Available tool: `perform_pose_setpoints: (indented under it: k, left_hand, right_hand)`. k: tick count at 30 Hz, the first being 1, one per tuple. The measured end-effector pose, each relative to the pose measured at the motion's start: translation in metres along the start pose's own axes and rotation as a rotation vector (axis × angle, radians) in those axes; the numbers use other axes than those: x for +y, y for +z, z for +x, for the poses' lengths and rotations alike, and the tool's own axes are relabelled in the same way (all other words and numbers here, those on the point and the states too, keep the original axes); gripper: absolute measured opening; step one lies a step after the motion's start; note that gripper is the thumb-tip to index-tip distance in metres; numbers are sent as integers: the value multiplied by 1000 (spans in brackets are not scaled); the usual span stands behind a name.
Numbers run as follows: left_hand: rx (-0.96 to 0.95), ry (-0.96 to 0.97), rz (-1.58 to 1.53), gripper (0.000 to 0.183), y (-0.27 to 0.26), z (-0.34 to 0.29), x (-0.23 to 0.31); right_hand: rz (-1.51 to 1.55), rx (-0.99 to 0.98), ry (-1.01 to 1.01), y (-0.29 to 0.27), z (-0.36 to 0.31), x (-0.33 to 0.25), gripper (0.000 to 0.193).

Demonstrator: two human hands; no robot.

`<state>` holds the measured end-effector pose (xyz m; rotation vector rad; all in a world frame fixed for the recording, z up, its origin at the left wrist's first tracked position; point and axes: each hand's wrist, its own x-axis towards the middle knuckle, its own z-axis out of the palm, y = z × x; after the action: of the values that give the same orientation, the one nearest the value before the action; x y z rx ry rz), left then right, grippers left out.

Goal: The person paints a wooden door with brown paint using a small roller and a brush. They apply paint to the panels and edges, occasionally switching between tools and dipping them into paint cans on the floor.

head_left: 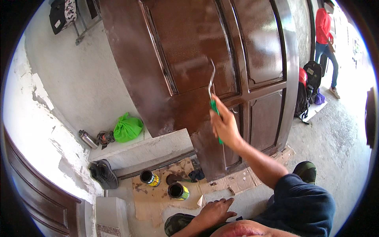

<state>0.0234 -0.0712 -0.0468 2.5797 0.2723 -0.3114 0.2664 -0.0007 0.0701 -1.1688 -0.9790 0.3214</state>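
My right hand (226,123) is closed around the green handle of a paint roller (212,79). Its bent metal rod reaches up to the brown panelled door (189,31); the roller's cover blends into the wet-looking brown surface and is hard to make out. Low in front of me, my left hand (216,212) hangs near my knee, fingers stretched out, holding nothing. Two open cans (150,178) with yellow labels and dark insides stand left of it, on stained cardboard (148,201). Beside them lies a dark, brush-like tool (177,179).
A concrete ledge (166,146) carries a green tied bag (128,128) and a metal flask (87,139). Dark shoes (103,173) lean below it. Backpacks (313,77) sit right of the door, where a person in red (323,27) stands. Another brown door (43,197) is at lower left.
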Motion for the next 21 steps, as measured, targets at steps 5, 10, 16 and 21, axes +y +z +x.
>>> perform_pose_setpoints:
  k: [5, 10, 16, 21]
  left_hand:
    - [-32, -15, -5, 69, -5, 1, 4]
    - [-33, -8, -1, 68, -2, 3, 3]
    - [85, 37, -5, 67, 3, -2, -2]
    - [73, 30, 37, 69, 5, -5, -3]
  right_hand:
    - [118, -14, 282, -2, -48, 16, 55]
    - [96, -32, -107, 10, 42, -26, 55]
    - [116, -34, -232, 24, 154, -126, 53]
    - [77, -43, -264, 18, 133, -97, 53]
